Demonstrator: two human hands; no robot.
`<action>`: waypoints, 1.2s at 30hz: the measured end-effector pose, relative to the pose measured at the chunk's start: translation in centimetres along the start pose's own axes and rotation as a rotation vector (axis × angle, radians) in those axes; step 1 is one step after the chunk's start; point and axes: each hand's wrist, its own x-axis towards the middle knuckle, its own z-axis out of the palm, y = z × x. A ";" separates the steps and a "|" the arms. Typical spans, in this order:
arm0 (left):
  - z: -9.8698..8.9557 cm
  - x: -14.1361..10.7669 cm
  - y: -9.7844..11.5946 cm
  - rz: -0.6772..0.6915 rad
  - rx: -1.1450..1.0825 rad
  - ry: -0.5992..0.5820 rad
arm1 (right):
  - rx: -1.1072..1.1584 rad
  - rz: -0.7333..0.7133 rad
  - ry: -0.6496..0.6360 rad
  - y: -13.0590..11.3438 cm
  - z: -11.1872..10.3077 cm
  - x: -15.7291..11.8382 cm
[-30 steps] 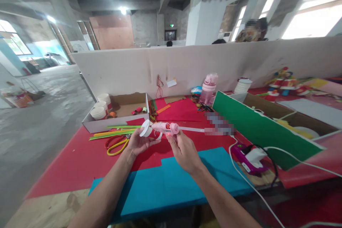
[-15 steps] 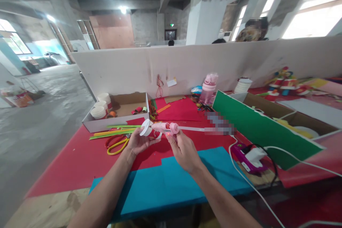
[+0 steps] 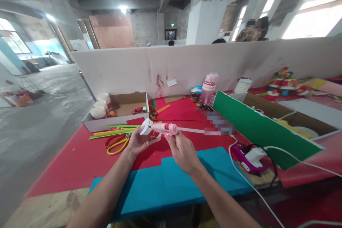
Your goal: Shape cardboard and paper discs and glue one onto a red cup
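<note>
A paper cup (image 3: 146, 127) with a white round end and some red on its side is gripped by my left hand (image 3: 139, 142), its fingers curled around it. My right hand (image 3: 184, 149) is closed around a pink hot glue gun (image 3: 161, 127) with a small red light lit. The gun's nozzle points left at the cup's white end; whether it touches cannot be made out. A translucent glue stick (image 3: 191, 129) juts from the gun's rear. Part of the cup is hidden behind the glue gun and my fingers.
Left of my hands lie yellow-handled scissors (image 3: 117, 146) and green and yellow strips (image 3: 107, 133). Behind them stands a white box (image 3: 120, 123) with paper cups. A blue sheet (image 3: 160, 185) covers the near edge. To the right are a purple power strip (image 3: 247, 160), cables, and a green-sided box (image 3: 256, 131).
</note>
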 end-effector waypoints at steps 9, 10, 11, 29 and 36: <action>0.1 0.1 0.0 0.003 -0.008 -0.016 | 0.000 0.010 0.015 0.0 0.5 -0.3; 0.1 0.1 0.0 0.004 -0.009 -0.012 | -0.007 0.009 0.017 0.0 0.6 -0.3; 0.2 0.1 0.0 0.004 -0.010 -0.007 | -0.015 0.005 0.020 0.0 0.6 -0.3; 0.9 0.0 -0.3 0.002 -0.020 0.114 | -0.065 -0.088 0.084 0.4 1.8 -0.7; 0.4 0.1 -0.2 0.005 -0.045 0.111 | 0.003 -0.141 0.039 0.8 2.3 -1.3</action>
